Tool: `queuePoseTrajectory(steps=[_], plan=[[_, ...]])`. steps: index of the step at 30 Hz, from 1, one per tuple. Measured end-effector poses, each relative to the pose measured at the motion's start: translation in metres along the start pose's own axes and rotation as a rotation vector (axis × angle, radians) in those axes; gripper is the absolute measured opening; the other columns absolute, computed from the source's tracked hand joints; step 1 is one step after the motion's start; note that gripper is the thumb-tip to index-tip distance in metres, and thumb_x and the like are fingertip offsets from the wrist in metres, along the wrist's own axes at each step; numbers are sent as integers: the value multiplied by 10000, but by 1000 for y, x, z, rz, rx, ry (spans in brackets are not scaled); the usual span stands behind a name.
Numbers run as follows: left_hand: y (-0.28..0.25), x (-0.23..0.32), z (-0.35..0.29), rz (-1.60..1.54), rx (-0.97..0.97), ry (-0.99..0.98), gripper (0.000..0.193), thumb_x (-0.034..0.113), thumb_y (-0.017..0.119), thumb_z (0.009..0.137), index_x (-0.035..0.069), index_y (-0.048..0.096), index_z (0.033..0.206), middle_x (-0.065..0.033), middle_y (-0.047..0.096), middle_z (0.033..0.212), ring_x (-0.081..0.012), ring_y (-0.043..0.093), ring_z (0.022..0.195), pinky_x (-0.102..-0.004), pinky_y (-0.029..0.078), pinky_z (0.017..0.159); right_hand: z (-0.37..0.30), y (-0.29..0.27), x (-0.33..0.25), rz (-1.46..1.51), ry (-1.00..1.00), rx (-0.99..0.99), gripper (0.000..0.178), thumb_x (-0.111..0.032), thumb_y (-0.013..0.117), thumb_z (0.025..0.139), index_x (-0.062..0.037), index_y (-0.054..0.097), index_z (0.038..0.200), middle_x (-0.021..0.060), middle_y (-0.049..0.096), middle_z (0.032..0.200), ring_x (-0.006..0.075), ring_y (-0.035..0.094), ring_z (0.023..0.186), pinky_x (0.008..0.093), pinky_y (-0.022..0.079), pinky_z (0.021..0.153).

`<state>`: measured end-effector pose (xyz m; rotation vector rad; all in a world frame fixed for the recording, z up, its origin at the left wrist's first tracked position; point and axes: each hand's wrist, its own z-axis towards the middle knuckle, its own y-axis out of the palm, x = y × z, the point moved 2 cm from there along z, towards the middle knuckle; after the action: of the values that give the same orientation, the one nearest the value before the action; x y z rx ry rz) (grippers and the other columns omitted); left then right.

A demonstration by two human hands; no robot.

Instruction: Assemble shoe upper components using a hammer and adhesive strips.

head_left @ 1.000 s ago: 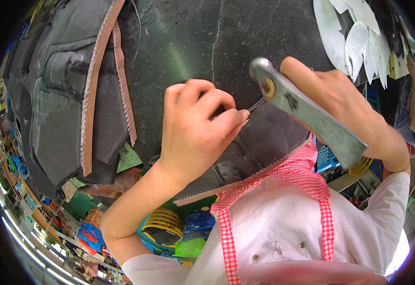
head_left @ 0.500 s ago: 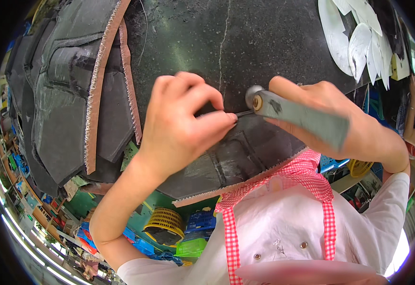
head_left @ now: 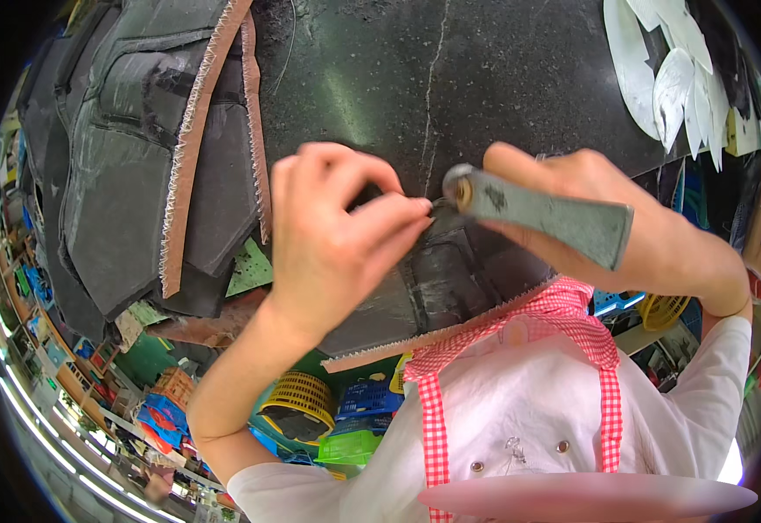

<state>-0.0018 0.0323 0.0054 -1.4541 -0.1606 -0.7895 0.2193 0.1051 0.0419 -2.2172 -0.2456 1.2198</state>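
Note:
My right hand (head_left: 563,187) grips a cobbler's hammer (head_left: 546,209), its grey metal head with a round face towards my left hand and a flared flat end to the right. The handle is mostly hidden. Thumb and forefinger of my left hand (head_left: 337,218) pinch together at the upper edge of a dark grey panel (head_left: 450,288), just beside the hammer's round face. Pale zigzag stitching runs along this panel's brown lower edge. The panel lies on the black worktop (head_left: 346,78) close to my body.
A stack of similar dark panels (head_left: 128,218) with brown stitched strips lies at the left. White leaf-shaped pieces (head_left: 633,78) hang over the far right edge. Below the worktop stand a yellow basket (head_left: 298,401), blue crates (head_left: 367,397) and a green bin (head_left: 350,446).
The view has shifted slightly, so the worktop and stack sit further right. The hammer head has moved a little left and up, nearer my left fingertips. The left hand keeps its pinch.

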Motion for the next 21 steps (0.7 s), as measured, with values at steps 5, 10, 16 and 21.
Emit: queuePoseTrajectory(steps=[5,10,16,21], plan=[[-7,18,1,185,45,56,181,178,813,690,170,720,845,28,626,902,-228,567,991,-407,397,865,-2,4,-10,-42,-32,-65,319,-24,689,823,-17,464,1050,183,558,725,422,618,651,452,460,539],[1,13,-11,46,81,10,171,149,828,710,143,697,820,32,625,877,-218,575,927,-395,403,841,5,-2,-11,-80,-39,34,386,-48,720,795,-30,440,1059,184,556,729,414,637,671,435,476,543],[-3,12,-2,-118,-51,-108,152,80,808,724,108,701,829,9,651,887,-222,601,863,-351,435,771,-7,0,2,150,-53,65,337,-67,715,870,-34,467,1096,191,623,809,417,665,741,441,501,588],[6,17,13,-475,44,-40,206,-34,794,750,75,729,913,-44,693,857,-168,614,753,-279,473,646,-51,-37,-2,209,-15,456,222,-60,702,894,-25,507,995,151,604,776,382,593,653,357,465,583]])
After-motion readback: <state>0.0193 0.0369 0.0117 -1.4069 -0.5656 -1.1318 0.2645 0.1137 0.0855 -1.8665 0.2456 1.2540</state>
